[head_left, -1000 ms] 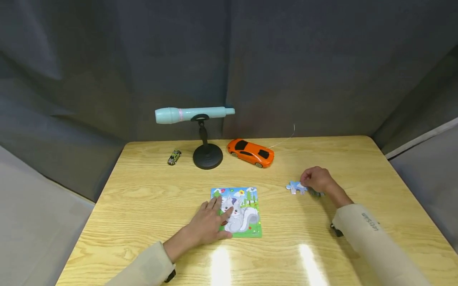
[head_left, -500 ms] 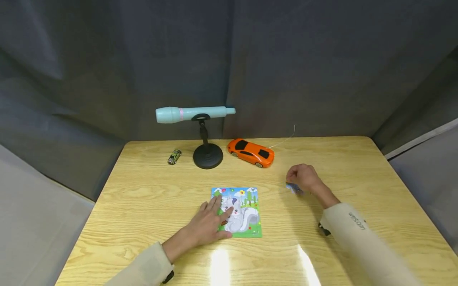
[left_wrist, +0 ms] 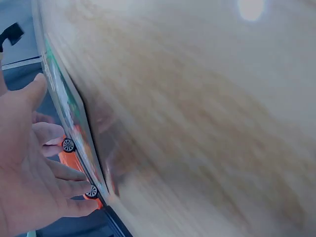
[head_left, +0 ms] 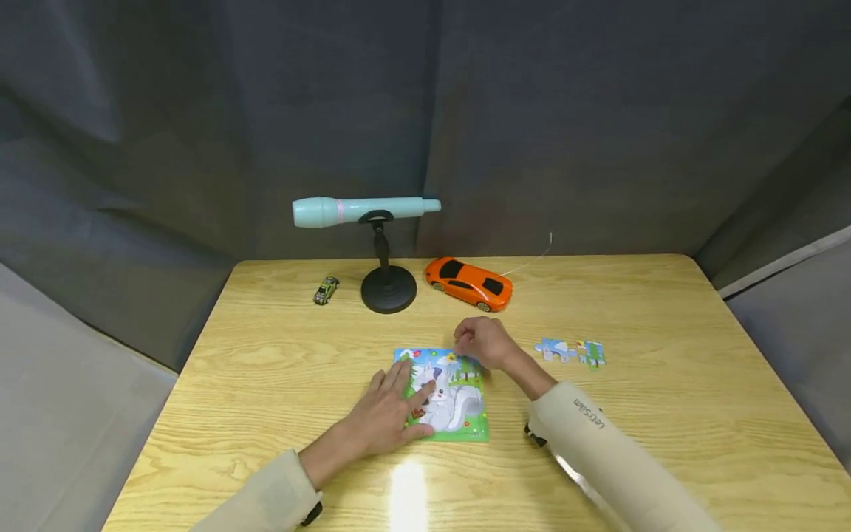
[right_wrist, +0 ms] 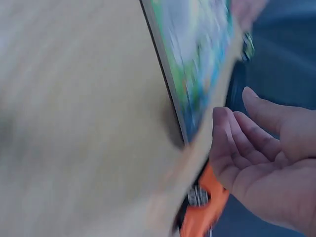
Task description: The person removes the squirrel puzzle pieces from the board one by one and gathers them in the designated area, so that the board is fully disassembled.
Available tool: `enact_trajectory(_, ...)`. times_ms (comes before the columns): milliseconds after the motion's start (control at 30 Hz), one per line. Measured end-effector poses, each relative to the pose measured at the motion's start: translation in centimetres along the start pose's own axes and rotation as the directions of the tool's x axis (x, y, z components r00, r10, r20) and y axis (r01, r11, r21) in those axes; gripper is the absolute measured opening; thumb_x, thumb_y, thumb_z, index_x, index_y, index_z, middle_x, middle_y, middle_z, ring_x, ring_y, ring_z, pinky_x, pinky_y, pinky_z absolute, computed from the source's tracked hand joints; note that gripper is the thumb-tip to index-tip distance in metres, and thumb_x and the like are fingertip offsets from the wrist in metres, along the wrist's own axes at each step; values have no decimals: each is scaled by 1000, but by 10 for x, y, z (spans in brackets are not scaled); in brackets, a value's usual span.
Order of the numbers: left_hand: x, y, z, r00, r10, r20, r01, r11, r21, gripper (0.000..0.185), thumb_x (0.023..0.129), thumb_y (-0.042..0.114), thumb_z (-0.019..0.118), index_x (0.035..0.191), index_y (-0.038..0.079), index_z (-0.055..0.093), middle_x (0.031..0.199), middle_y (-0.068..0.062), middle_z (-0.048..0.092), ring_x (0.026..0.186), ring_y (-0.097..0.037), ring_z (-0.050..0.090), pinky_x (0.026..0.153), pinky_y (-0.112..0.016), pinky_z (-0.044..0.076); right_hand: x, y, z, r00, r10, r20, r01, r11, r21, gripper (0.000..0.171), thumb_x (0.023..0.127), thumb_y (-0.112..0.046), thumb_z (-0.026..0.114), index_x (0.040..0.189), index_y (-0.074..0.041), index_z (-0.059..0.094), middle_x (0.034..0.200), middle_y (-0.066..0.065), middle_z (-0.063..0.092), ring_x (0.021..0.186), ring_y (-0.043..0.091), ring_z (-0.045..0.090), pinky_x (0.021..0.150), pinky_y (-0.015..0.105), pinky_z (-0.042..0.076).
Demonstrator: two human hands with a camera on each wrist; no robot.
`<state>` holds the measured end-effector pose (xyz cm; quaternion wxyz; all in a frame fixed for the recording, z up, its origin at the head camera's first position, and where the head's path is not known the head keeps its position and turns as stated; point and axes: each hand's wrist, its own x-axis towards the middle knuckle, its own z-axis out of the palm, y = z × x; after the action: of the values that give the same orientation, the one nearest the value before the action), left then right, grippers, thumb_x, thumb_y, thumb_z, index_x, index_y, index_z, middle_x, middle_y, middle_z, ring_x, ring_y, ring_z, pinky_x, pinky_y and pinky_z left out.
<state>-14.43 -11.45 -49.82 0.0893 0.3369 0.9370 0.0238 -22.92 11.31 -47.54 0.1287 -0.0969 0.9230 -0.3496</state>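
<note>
A square jigsaw puzzle (head_left: 459, 414) with a white squirrel picture lies on the wooden table in the head view. My left hand (head_left: 380, 415) rests on its left side with the fingers spread; the left wrist view shows these fingers (left_wrist: 69, 187) along the puzzle. Over the puzzle's top right corner is my right hand (head_left: 485, 342). In the right wrist view, the right hand (right_wrist: 266, 148) has loosely bent fingers, the thumb apart from them, and nothing between. Two loose jigsaw pieces, a blue one (head_left: 555, 349) and a green one (head_left: 592, 354), lie close together at the right.
Behind the puzzle stands a pale blue microphone (head_left: 366, 210) on a black stand (head_left: 388, 290). An orange toy car (head_left: 469, 284) with a thin wire is to its right, and a small green toy car (head_left: 326, 290) to its left. A dark curtain (head_left: 425, 111) hangs behind the table.
My right hand has moved left from the loose pieces to the puzzle's top right corner. Both loose pieces now show uncovered on the table. The left hand has stayed in place.
</note>
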Motion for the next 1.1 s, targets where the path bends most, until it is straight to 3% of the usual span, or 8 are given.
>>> enact_trajectory(300, -3, -2, 0, 999, -25, 24, 25, 1000, -2, 76, 86, 64, 51, 148, 24, 34, 151, -33, 22, 142, -43, 23, 109, -59, 29, 4, -18, 39, 1000, 1, 4, -1, 999, 51, 13, 84, -12, 71, 94, -5, 69, 78, 2, 68, 67, 9, 58, 60, 20, 47)
enact_trajectory(567, -5, 0, 1, 997, -60, 44, 60, 998, 10, 72, 87, 63, 50, 147, 25, 36, 150, -37, 19, 141, -47, 21, 109, -60, 28, 5, -29, 44, 999, 13, 49, -15, 1000, 28, 14, 83, -14, 72, 95, -7, 69, 76, 1, 67, 65, 10, 57, 58, 20, 46)
enact_trajectory(867, -6, 0, 0, 993, -81, 83, 80, 997, 6, 72, 87, 64, 48, 148, 26, 35, 150, -36, 20, 142, -47, 19, 111, -60, 25, 3, -42, 48, 986, 131, 106, -136, 990, 35, 25, 81, -16, 74, 102, -3, 67, 90, 8, 67, 70, 15, 58, 56, 23, 48)
enact_trajectory(1000, -6, -1, 0, 993, -80, 85, 79, 997, 18, 72, 87, 64, 48, 148, 27, 35, 150, -36, 21, 142, -46, 19, 111, -59, 26, 4, -47, 51, 983, 154, 98, -156, 988, 14, 32, 81, -16, 74, 107, 0, 65, 98, 13, 67, 71, 17, 59, 55, 24, 50)
enact_trajectory(1100, -6, -1, -1, 994, -78, 78, 76, 997, 35, 73, 88, 65, 47, 148, 26, 34, 149, -37, 21, 142, -47, 19, 111, -59, 26, 6, -49, 54, 988, 141, 71, -140, 990, -11, 29, 80, -15, 74, 103, -1, 66, 97, 12, 68, 75, 17, 59, 58, 24, 50)
